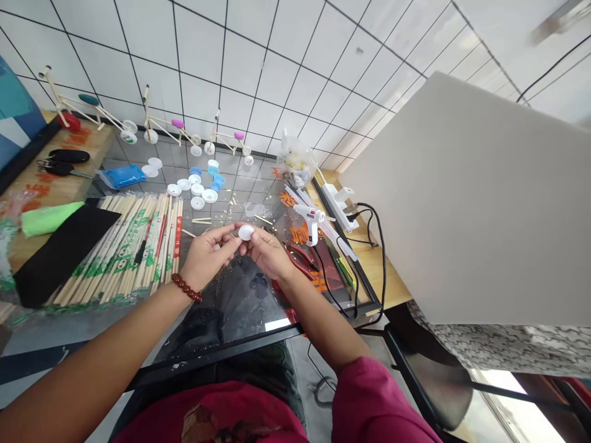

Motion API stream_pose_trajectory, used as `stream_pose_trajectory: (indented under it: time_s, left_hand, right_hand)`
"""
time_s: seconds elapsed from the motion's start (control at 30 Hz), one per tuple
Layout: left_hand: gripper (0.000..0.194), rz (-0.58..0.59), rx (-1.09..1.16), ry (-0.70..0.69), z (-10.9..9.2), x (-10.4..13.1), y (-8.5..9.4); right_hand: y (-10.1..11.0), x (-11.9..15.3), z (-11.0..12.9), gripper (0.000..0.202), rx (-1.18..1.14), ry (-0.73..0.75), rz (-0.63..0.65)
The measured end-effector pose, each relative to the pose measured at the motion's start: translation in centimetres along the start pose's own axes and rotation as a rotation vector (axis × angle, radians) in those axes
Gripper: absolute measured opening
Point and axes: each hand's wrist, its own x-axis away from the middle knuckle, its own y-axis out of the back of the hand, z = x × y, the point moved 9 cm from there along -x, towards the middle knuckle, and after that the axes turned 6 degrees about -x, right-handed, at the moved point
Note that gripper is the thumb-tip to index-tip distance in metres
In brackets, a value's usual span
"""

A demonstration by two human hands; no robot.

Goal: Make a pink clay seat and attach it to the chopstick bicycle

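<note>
My right hand (268, 251) grips a round white cap (246, 232) between thumb and fingers, above the dark glass tabletop. Close on its left, my left hand (210, 253), with a red bead bracelet at the wrist, has its thumb and fingers pinched together near the cap's edge. Whatever lies between those left fingertips is too small to make out. Loose white and blue caps (197, 189) lie on the glass beyond my hands. A white glue gun (311, 223) rests to the right of them.
Wrapped chopsticks (124, 252) and a black sheet (60, 258) lie left. Small stick bicycles (170, 126) stand along the tiled wall. Red-handled pliers (301, 261), a power strip (339, 206) and black cables are right. A large white panel (475, 203) rises beyond them.
</note>
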Motion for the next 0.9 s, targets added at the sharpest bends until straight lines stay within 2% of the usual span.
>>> stream_pose_trajectory:
  time_s: [0.13, 0.23, 0.37, 0.43, 0.53, 0.63, 0.73, 0.9]
  left_hand:
    - [0.038, 0.043, -0.119, -0.059, -1.2, 0.4, -0.6]
    - [0.031, -0.030, -0.192, -0.094, -1.8, 0.5, 0.1]
    - [0.018, -0.090, -0.326, -0.147, -2.3, 0.6, 0.5]
    - [0.012, -0.117, -0.430, -0.228, -3.2, 0.9, 0.3]
    - [0.015, -0.172, -0.610, -0.357, -4.6, 1.6, -0.1]
    - [0.018, -0.186, -0.726, -0.420, -5.2, 2.1, -0.5]
    - [0.016, -0.182, -0.768, -0.436, -5.2, 2.2, -0.7]
    - [0.009, -0.165, -0.739, -0.380, -4.9, 2.0, -0.5]
  right_hand:
    - [0.4, 0.0, -0.5, 0.056, -0.006, -0.021, -0.025]
    - [0.3, 0.1, -1.0, 0.058, -0.022, -0.061, -0.031]
    - [-0.6, 0.3, -0.5, 0.052, 0.008, -0.018, 0.031]
    - [-1.0, 0.5, -0.1, 0.052, 0.094, 0.015, 0.057]
    - [-1.1, 0.9, 0.6, 0.050, 0.309, 0.074, 0.038]
    - [-1.3, 1.1, 1.0, 0.049, 0.442, 0.140, 0.031]
    - [-1.6, 1.1, 0.8, 0.046, 0.424, 0.180, 0.065]
    - [-1.6, 0.9, 0.3, 0.048, 0.375, 0.164, 0.059]
